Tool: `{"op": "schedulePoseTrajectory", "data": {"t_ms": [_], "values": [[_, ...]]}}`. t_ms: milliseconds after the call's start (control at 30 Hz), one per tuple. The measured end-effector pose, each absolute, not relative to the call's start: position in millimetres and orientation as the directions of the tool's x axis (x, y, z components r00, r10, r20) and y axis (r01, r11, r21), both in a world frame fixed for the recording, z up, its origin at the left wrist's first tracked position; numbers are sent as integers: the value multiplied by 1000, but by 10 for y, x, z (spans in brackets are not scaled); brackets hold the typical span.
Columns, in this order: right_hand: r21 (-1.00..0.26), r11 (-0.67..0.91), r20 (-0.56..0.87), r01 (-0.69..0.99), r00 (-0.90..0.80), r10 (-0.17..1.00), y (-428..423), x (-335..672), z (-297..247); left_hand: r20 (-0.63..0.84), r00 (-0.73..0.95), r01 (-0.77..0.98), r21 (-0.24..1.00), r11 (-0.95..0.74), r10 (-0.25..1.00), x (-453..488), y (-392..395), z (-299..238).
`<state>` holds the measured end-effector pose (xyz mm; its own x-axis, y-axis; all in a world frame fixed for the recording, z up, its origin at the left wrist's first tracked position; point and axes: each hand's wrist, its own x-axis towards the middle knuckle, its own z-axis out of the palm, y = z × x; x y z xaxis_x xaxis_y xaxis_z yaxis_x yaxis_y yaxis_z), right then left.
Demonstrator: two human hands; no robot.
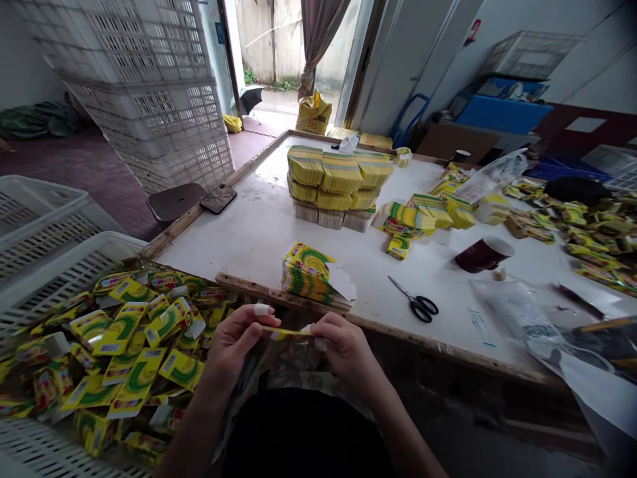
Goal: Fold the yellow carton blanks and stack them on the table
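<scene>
My left hand and my right hand pinch the two ends of one flat yellow and green carton blank, held edge-on in front of my lap, just below the table's near edge. A tape wrap shows on my left thumb tip. Right above my hands, on the table edge, lies a short stack of the same flat blanks. At my left a white plastic crate holds several folded yellow and green cartons.
On the white table stand a tall block of bundled blanks, loose bundles, black scissors, a dark red cup, a phone and clear plastic bags. White crates are stacked at the back left.
</scene>
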<state>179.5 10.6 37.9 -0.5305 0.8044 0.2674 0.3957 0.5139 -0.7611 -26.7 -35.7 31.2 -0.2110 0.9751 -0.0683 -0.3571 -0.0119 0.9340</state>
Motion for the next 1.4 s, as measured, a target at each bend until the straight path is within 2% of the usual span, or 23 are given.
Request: {"op": "schedulePoseTrajectory", "data": {"t_ms": [67, 133, 200, 267, 333, 400, 467, 533, 567, 633, 767, 867, 967, 1100, 1167, 1300, 1400], "values": [[-604, 625, 320, 495, -567, 759, 75, 1806, 417, -16, -77, -170, 985, 2, 997, -379, -368, 392], [-487, 706, 347, 515, -627, 697, 30, 1773, 449, 4, 20, 43, 999, -5, 1000, -386, -364, 426], [-461, 757, 395, 464, -657, 643, -14, 1727, 460, -6, 119, 209, 978, -19, 993, -308, -345, 409], [-539, 719, 486, 439, -535, 691, -40, 1696, 437, -22, 158, 295, 955, -26, 987, -198, -320, 360], [-718, 574, 502, 394, -277, 819, -39, 1680, 384, -32, 111, 338, 941, -7, 993, -99, -309, 303], [-908, 357, 334, 220, -136, 933, -24, 1660, 322, -15, 35, 363, 932, 1, 999, -24, -320, 249], [-996, 92, 86, 16, -211, 974, -12, 1616, 271, 30, -4, 369, 929, -26, 1000, 37, -351, 194], [-981, -162, -118, -107, -329, 937, -12, 1552, 242, 87, -12, 357, 931, -77, 996, 87, -390, 139], [-960, -243, -179, -142, -357, 917, -14, 1520, 236, 118, -10, 354, 929, -106, 993, 107, -408, 114], [-935, -306, -222, -180, -373, 901, -13, 1470, 232, 174, 8, 376, 912, -164, 985, 131, -436, 82], [-969, -185, -110, -163, -388, 915, -9, 1463, 242, 205, 21, 490, 851, -189, 979, 131, -443, 93], [-998, 62, 70, -32, -486, 871, -40, 1517, 245, 149, 67, 465, 870, -163, 987, 136, -420, 103], [-941, 317, 211, 116, -530, 821, -61, 1574, 218, 184, 32, 415, 892, -181, 982, 156, -393, 61], [-868, 440, 317, 231, -424, 848, -13, 1626, 144, 258, -96, 541, 824, -167, 961, 119, -372, 10], [-822, 491, 321, 288, -479, 817, 14, 1651, 118, 219, -83, 602, 789, -126, 972, 53, -368, 29], [-762, 523, 195, 383, -633, 749, 58, 1728, 136, 153, 28, 649, 749, -134, 988, -102, -358, 145], [-768, 531, 178, 357, -678, 713, 126, 1827, 225, 117, 88, 642, 753, -146, 989, -166, -343, 243]]}}
